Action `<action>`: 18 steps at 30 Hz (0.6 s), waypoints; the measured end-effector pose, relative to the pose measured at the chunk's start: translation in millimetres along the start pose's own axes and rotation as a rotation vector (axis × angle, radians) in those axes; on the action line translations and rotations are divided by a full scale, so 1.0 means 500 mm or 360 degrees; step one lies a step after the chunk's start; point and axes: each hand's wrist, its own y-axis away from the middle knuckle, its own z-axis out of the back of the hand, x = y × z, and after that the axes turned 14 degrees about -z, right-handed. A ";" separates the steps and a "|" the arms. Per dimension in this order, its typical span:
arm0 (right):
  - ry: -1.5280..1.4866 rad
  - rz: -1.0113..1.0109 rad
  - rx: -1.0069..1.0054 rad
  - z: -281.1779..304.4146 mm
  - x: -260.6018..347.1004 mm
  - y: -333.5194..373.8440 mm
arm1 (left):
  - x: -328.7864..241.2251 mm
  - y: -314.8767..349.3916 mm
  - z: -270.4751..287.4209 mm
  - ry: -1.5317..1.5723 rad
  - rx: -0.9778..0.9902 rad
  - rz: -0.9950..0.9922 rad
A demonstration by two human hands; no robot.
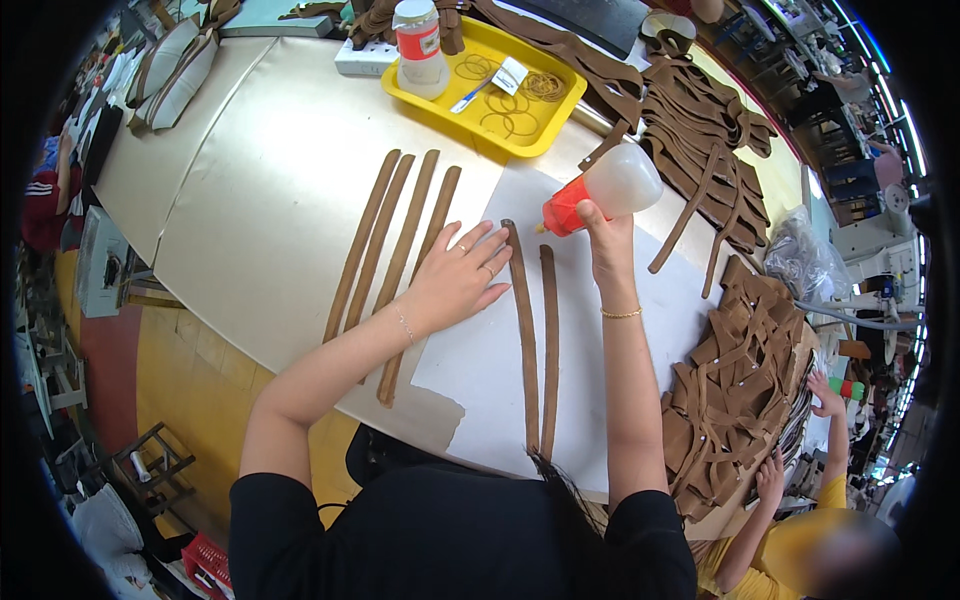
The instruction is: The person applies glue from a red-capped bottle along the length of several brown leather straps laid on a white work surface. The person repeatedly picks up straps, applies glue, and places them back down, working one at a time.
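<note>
My right hand [606, 240] is wrapped round a translucent squeeze bottle [622, 182] with a red label. The bottle is tipped, its nozzle pointing down and left just above the far end of a brown strip [549, 330]. Beside that lies another brown strip [524, 320], and both rest on a white sheet [470, 370]. My left hand [462, 275] lies flat with its fingers stretched out, the fingertips at the far end of this second strip. Several more brown strips [370, 240] lie side by side to the left, partly under my left hand and forearm.
A yellow tray [535, 140] at the back carries a jar [420, 60], rubber bands and a small brush-like tool. Brown strips [700, 130] are heaped at the far right, with another pile [745, 380] nearer. A co-worker in yellow [790, 550] reaches in at the lower right.
</note>
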 end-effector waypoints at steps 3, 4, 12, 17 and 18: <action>0.0067 -0.0024 0.0052 -0.003 0.009 -0.004 | 0.000 0.000 0.001 0.0014 0.0001 -0.0001; 0.0108 -0.0030 0.0049 -0.002 0.004 -0.008 | -0.001 0.002 0.000 0.0020 0.0003 -0.0005; 0.0506 0.0037 -0.0116 -0.039 -0.014 -0.038 | 0.011 0.004 -0.001 0.0081 0.0020 -0.0024; 0.0610 0.0077 -0.0119 -0.023 -0.022 -0.050 | 0.009 0.000 0.000 0.0123 0.0071 0.0004; 0.0207 -0.0045 -0.0183 -0.014 -0.023 -0.055 | 0.008 0.002 0.001 0.0132 0.0078 0.0008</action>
